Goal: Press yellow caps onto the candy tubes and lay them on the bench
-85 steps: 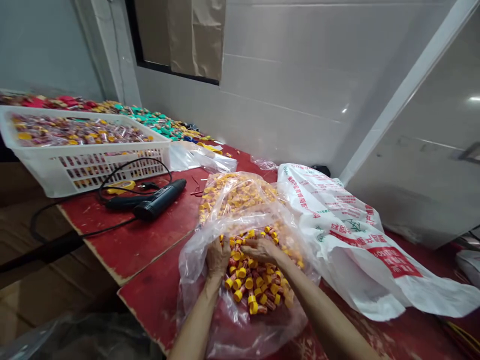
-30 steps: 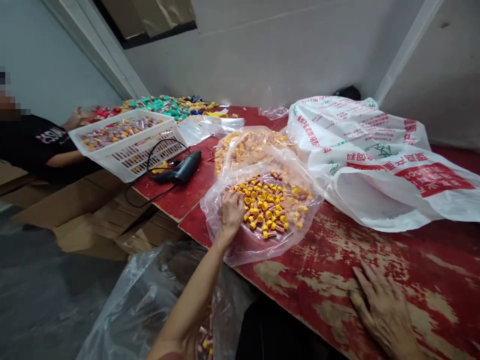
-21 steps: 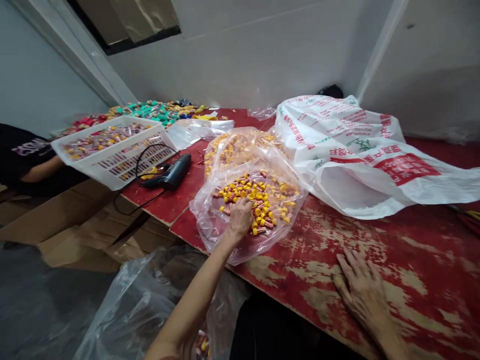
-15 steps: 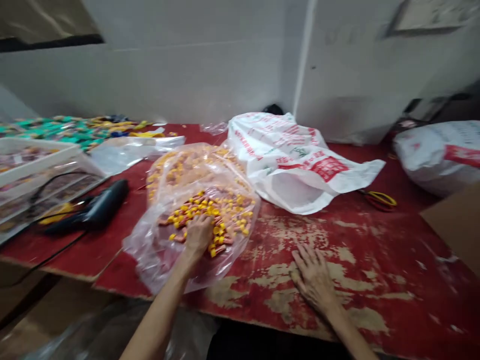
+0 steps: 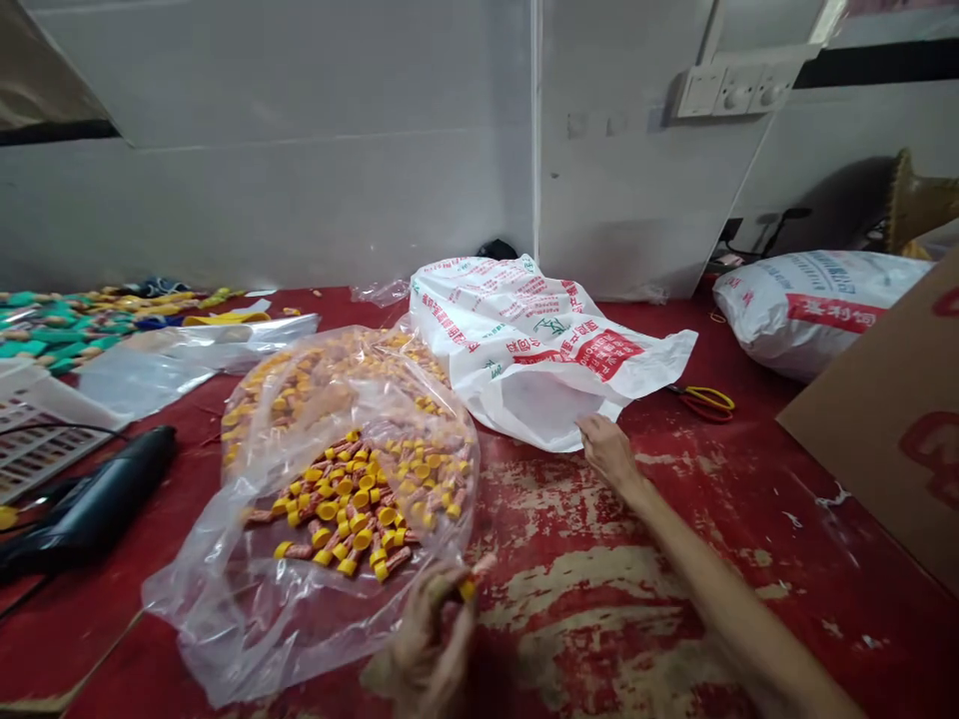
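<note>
A clear plastic bag lies open on the red worn table, full of small pinkish speckled pieces with yellow caps. By its front right edge is my left hand, blurred, its fingers closed on one yellow-capped pink piece. My right hand has its fingers pinched on the front lip of a white printed woven sack. The sack lies flattened with its mouth towards me.
Yellow-handled scissors lie right of the sack. Farther right are a full white sack and a cardboard box. On the left are a black tool with a cord, a white basket and green and yellow pieces.
My left hand has come out of the pile towards me with a yellow-capped piece. My right hand has moved from the tabletop to the sack's lip. The view has turned right.
</note>
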{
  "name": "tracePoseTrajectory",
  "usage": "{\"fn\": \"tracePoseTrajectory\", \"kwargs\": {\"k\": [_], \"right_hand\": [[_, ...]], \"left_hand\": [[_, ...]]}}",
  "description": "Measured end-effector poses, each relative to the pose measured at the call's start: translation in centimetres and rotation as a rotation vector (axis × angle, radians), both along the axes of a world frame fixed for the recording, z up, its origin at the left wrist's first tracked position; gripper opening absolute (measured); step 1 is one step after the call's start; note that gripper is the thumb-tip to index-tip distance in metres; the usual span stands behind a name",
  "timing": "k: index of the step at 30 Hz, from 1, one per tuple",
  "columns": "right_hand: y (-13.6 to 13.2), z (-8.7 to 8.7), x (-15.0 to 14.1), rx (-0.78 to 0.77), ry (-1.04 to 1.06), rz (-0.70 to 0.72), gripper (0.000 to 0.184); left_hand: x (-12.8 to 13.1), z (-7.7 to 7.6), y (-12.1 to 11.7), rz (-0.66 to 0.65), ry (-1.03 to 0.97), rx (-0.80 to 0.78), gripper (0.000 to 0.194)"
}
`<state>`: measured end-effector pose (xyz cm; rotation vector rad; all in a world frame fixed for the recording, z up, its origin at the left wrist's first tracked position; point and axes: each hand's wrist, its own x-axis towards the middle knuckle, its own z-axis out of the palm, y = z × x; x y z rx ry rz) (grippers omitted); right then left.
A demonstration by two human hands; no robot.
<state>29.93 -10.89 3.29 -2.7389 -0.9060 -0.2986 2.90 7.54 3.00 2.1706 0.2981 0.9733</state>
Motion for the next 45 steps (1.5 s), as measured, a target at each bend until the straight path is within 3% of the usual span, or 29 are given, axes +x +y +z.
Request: {"fn": "tracePoseTrajectory", "kwargs": {"k": [4, 8, 12, 16, 19, 21, 24, 29, 36, 41, 45], "right_hand": [[2.0, 0.9, 6.0, -0.115, 0.079, 0.0, 0.013], [2.6, 0.9, 7.3, -0.085, 0.159, 0.011, 0.018], [2.3, 1.6, 4.7, 0.1, 0.207, 0.026, 0.019], [1.1, 1.3, -2.7, 0.317, 0.362, 0.117, 0.029], [-0.4, 0.2, -9.5, 0.719, 0.769, 0.243, 0.031], [-1.4, -0.5, -13.0, 0.925, 1.011, 0.24, 0.033], [-2.3, -1.0, -15.9, 1.022, 1.134, 0.19, 0.03], [-2.8, -0.9, -16.9, 0.931, 1.131, 0.212, 0.026], [-2.8, -1.0, -17.7, 0.782, 0.95, 0.293, 0.029], [-2.9, -2.5, -18.2, 0.74, 1.094, 0.189, 0.033], [-2.9, -2.2, -18.5, 0.603, 0.922, 0.16, 0.035]], "left_hand": [[-0.4, -2.9, -3.8, 0.053, -0.055, -0.306, 0.024], [-1.3, -4.1, -4.7, 0.1, -0.082, -0.613, 0.031], [-1.9, -3.7, -4.1, 0.101, 0.054, -1.026, 0.043], [-1.3, -2.6, -4.4, 0.024, 0.065, -1.22, 0.036], [-0.7, -2.1, -5.5, -0.012, 0.03, -1.276, 0.033], [-0.5, -2.1, -6.3, -0.041, 0.035, -1.295, 0.031], [-0.8, -2.1, -7.0, -0.091, 0.06, -1.29, 0.026], [-1.5, -2.2, -7.2, -0.112, 0.129, -1.243, 0.024], [-1.9, -2.4, -7.2, -0.165, 0.176, -1.199, 0.025], [-2.2, -2.0, -7.1, -0.179, 0.184, -1.191, 0.027], [-2.5, -1.9, -7.1, -0.18, 0.172, -1.171, 0.024]]}}
